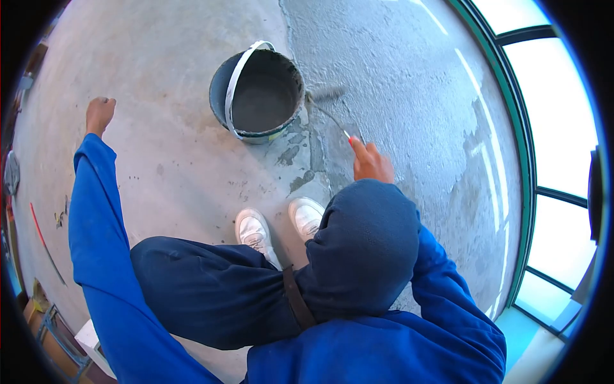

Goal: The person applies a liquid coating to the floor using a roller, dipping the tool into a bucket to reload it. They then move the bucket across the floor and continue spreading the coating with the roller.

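Observation:
My right hand [372, 162] is closed round the red and white handle of a paint roller [329, 94]. The roller's grey, coated head is on the floor just right of the bucket, and its thin metal frame runs down to my fingers. A dark bucket [220, 96] stands upright ahead of my feet, with grey cement-like slurry [263, 101] inside. Its white handle [238, 80] arches across the opening. Out to the left, my left hand [100, 115] is curled into a fist above the floor, apart from the bucket, with nothing visible in it.
Wet grey coating [390, 70] covers the floor on the right, while bare concrete [166, 77] lies on the left. Green-framed windows [521, 153] border the right side. My white shoes [252, 230] are below the bucket. A red stick [39, 224] lies at far left.

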Available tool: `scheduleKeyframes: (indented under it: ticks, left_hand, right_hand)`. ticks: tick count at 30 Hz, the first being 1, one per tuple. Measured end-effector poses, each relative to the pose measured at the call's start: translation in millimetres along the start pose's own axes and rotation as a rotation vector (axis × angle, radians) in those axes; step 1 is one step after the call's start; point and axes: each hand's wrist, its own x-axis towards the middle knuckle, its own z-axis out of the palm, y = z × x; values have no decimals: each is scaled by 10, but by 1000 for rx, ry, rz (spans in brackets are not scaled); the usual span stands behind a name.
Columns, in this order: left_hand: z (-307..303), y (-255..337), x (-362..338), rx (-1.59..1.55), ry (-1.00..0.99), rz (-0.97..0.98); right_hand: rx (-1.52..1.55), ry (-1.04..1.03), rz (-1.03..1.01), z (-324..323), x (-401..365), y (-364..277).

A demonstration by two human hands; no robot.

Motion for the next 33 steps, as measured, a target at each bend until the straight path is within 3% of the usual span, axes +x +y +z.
scheduleKeyframes:
  ticks: [3, 7, 13, 19, 25, 30, 33]
  left_hand:
    - [69, -69, -5, 1, 4, -7]
    - [192, -219, 107, 31, 40, 22]
    - [161, 41, 39, -10, 8, 47]
    - [341, -150, 158, 32, 39, 108]
    - [377, -19, 162, -11, 28, 63]
    - [408, -75, 201, 28, -28, 90]
    - [455, -160, 207, 40, 1, 91]
  right_hand:
    - [116, -131, 72, -198, -494, 38]
    - [64, -23, -63, -407, -571, -127]
    - [3, -53, 49, -8, -265, -38]
    - [188, -103, 51, -383, -996, -35]
    - [32, -6, 52, -122, -352, -170]
    - [168, -111, 49, -479, -973, -143]
    - [177, -128, 89, -436, -954, -160]
